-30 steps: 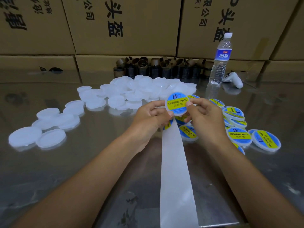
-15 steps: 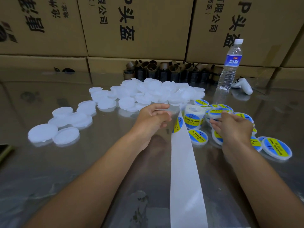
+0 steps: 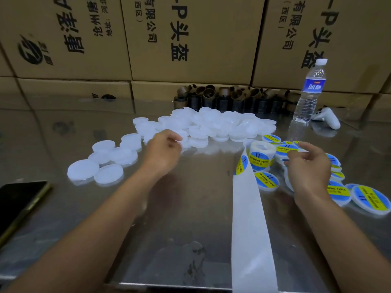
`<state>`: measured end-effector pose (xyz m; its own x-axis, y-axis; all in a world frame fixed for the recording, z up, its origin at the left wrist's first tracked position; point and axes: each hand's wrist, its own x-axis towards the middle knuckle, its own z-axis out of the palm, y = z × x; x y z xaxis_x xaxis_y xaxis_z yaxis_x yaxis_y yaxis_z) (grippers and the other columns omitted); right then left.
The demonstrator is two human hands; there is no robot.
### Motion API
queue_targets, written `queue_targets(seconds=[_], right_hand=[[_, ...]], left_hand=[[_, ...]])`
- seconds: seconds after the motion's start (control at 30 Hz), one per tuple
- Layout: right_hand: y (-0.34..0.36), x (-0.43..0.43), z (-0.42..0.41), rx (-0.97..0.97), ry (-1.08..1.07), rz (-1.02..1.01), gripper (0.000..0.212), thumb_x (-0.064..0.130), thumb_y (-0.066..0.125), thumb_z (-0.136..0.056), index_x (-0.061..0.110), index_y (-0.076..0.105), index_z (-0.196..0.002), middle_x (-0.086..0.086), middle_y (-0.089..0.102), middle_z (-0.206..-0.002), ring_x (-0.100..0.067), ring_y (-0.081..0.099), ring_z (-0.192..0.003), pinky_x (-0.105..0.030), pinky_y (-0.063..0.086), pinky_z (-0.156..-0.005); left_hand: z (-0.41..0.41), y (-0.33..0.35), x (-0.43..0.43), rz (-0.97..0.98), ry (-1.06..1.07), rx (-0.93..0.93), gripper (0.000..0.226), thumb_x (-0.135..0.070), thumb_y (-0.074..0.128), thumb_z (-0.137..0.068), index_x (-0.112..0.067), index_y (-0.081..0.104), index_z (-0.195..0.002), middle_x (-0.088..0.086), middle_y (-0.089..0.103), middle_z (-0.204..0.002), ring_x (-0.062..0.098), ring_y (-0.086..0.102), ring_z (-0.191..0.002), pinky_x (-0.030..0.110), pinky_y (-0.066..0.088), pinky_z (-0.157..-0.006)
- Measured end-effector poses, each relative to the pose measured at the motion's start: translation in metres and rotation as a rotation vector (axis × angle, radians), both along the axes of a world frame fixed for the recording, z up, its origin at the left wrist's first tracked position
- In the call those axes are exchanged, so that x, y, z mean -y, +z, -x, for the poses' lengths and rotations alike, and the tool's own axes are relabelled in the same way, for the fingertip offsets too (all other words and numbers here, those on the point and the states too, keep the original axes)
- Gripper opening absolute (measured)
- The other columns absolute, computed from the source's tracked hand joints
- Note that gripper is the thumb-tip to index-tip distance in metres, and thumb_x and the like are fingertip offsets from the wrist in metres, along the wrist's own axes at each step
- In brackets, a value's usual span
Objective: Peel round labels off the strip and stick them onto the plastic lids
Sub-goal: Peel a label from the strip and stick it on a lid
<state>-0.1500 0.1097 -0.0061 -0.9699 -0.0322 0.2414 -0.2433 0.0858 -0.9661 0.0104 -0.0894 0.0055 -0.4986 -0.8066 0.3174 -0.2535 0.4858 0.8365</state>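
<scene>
White lids [image 3: 222,123] lay heaped, left hand [image 3: 161,153] curled at their edge, grip unclear, right hand [image 3: 307,166] hung loose over labelled lids [image 3: 267,180].

packing workshop, stacked cardboard cartons [image 3: 190,39], steel worktable [image 3: 179,208], loose lids [image 3: 211,123]

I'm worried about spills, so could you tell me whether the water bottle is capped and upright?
Upright and capped: the water bottle stands on its base, white cap on top.

Steel table [image 3: 190,208]: blank lids [image 3: 211,125] heaped at left hand [image 3: 163,153]; labelled lids [image 3: 370,199] around right hand [image 3: 309,168]; label strip [image 3: 249,240] between; phone [image 3: 19,204] far left; bottle [image 3: 309,92] beyond right hand.
</scene>
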Motion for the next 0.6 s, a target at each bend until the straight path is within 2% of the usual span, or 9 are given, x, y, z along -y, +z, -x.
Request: queue_targets(seconds=[0.03, 0.1, 0.2, 0.27, 0.33, 0.47, 0.6], right_hand=[[0.000, 0.001, -0.002, -0.029, 0.008, -0.005, 0.025, 0.011, 0.054, -0.085, 0.025, 0.058, -0.107, -0.013, 0.061, -0.110, -0.030, 0.062, -0.099, -0.041, 0.047, -0.092], [0.001, 0.001, -0.006, -0.068, 0.016, -0.014, 0.022, 0.010, 0.053, -0.085, 0.026, 0.057, -0.099, -0.011, 0.061, -0.108, -0.031, 0.061, -0.099, -0.044, 0.047, -0.093], [0.001, 0.001, -0.008, -0.083, 0.024, -0.006, 0.021, 0.008, 0.054, -0.084, 0.027, 0.057, -0.094, -0.010, 0.062, -0.105, -0.032, 0.061, -0.100, -0.046, 0.046, -0.093], [0.001, 0.001, -0.007, -0.080, 0.024, 0.002, 0.021, 0.007, 0.054, -0.084, 0.026, 0.057, -0.093, -0.008, 0.061, -0.102, -0.032, 0.061, -0.099, -0.046, 0.046, -0.093], [0.000, 0.001, -0.006, -0.082, 0.023, 0.008, 0.022, 0.006, 0.053, -0.084, 0.025, 0.058, -0.093, -0.006, 0.062, -0.099, -0.032, 0.062, -0.099, -0.047, 0.046, -0.094], [-0.001, 0.002, -0.006, -0.081, 0.031, 0.032, 0.020, 0.004, 0.053, -0.084, 0.020, 0.060, -0.094, 0.010, 0.058, -0.084, -0.033, 0.063, -0.093, -0.045, 0.048, -0.090], [-0.002, 0.002, -0.006, -0.075, 0.039, 0.043, 0.022, 0.005, 0.052, -0.084, 0.023, 0.060, -0.092, 0.001, 0.061, -0.083, -0.031, 0.064, -0.091, -0.040, 0.048, -0.085]], left_hand=[[-0.010, -0.001, 0.010, 0.073, 0.068, 0.047, 0.019, -0.005, 0.050, -0.091, -0.013, 0.065, -0.098, -0.001, 0.065, -0.095, 0.014, 0.058, -0.089, 0.007, 0.039, -0.065], [-0.030, -0.006, 0.027, 0.203, 0.183, 0.141, 0.022, -0.003, 0.050, -0.090, -0.009, 0.067, -0.103, 0.005, 0.067, -0.104, 0.022, 0.059, -0.100, 0.023, 0.044, -0.081], [-0.047, -0.015, 0.042, 0.347, 0.306, 0.347, 0.022, -0.009, 0.054, -0.091, -0.006, 0.067, -0.109, 0.017, 0.065, -0.115, 0.037, 0.056, -0.109, 0.043, 0.045, -0.090], [-0.053, -0.020, 0.047, 0.343, 0.353, 0.498, 0.027, -0.014, 0.054, -0.092, -0.008, 0.065, -0.115, 0.021, 0.060, -0.120, 0.040, 0.050, -0.114, 0.045, 0.041, -0.092], [-0.056, -0.023, 0.050, 0.333, 0.389, 0.568, 0.029, -0.015, 0.052, -0.092, -0.009, 0.064, -0.119, 0.022, 0.057, -0.123, 0.041, 0.045, -0.118, 0.045, 0.037, -0.094], [-0.057, -0.025, 0.057, 0.330, 0.419, 0.580, 0.031, -0.011, 0.053, -0.091, -0.011, 0.063, -0.120, 0.021, 0.056, -0.127, 0.041, 0.045, -0.120, 0.045, 0.034, -0.096], [-0.056, -0.028, 0.057, 0.319, 0.413, 0.511, 0.028, -0.005, 0.053, -0.088, -0.012, 0.065, -0.112, 0.018, 0.063, -0.117, 0.039, 0.050, -0.116, 0.042, 0.031, -0.095]])
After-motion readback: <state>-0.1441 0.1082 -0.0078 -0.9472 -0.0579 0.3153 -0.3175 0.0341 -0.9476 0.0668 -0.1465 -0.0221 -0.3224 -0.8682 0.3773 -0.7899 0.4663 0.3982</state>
